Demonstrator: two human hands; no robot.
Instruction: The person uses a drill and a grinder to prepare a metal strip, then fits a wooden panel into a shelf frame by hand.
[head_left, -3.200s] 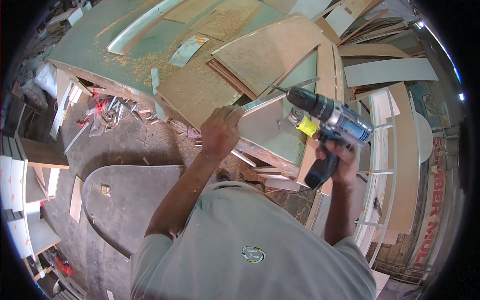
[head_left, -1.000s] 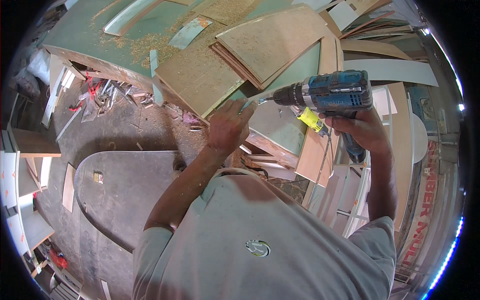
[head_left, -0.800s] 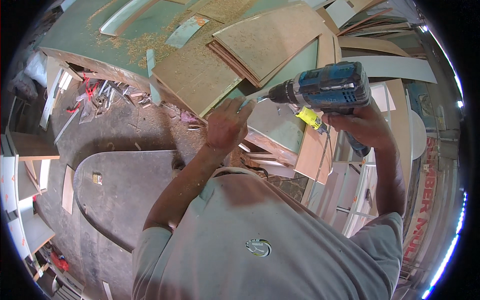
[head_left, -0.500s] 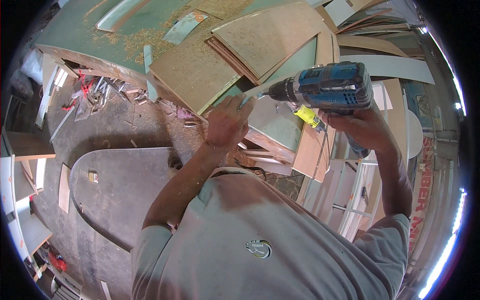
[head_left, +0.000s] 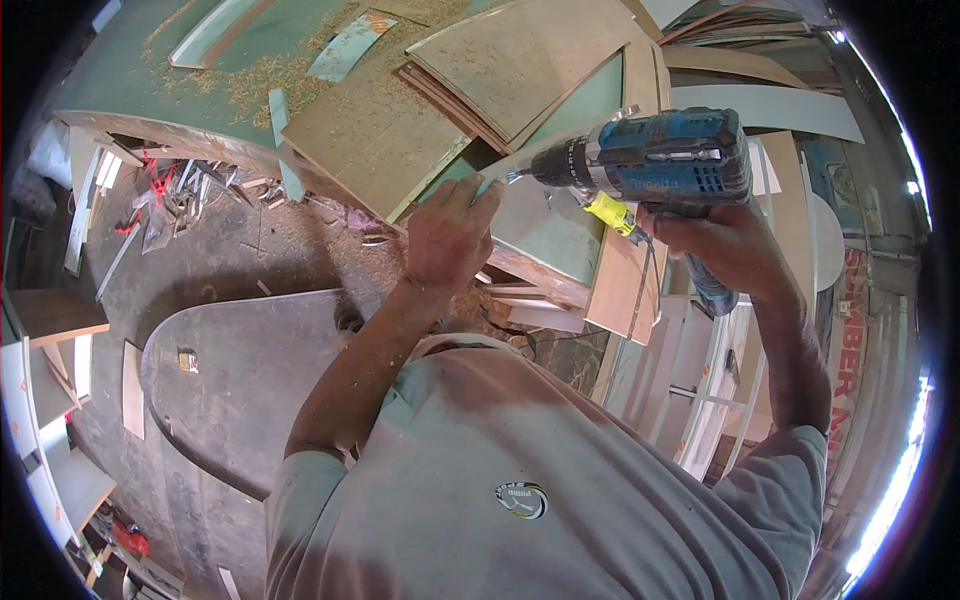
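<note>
My right hand (head_left: 715, 235) is wrapped round the grip of a blue and black cordless drill (head_left: 660, 160), held level with its chuck toward the left. The fingers of my left hand (head_left: 450, 230) are pinched together just at the tip of the drill's bit (head_left: 515, 177). Something small and pale shows between those fingertips, too small to name. Below the drill's chuck lies a yellow-green object (head_left: 610, 213) with a dark cord, partly hidden by the drill. Behind my hands is the green workbench (head_left: 545, 235).
Stacked brown boards (head_left: 510, 75) and a flat board (head_left: 375, 150) lie on the bench among wood shavings (head_left: 265, 90). A plank (head_left: 625, 290) juts toward me. A rounded dark panel (head_left: 240, 370) rests at lower left. Scraps (head_left: 200, 195) litter the floor. White frames (head_left: 690, 370) stand at right.
The view has shifted slightly, and the bench and boards sit a little further up and left. Both hands keep their hold, with the drill's bit still at my left fingertips.
</note>
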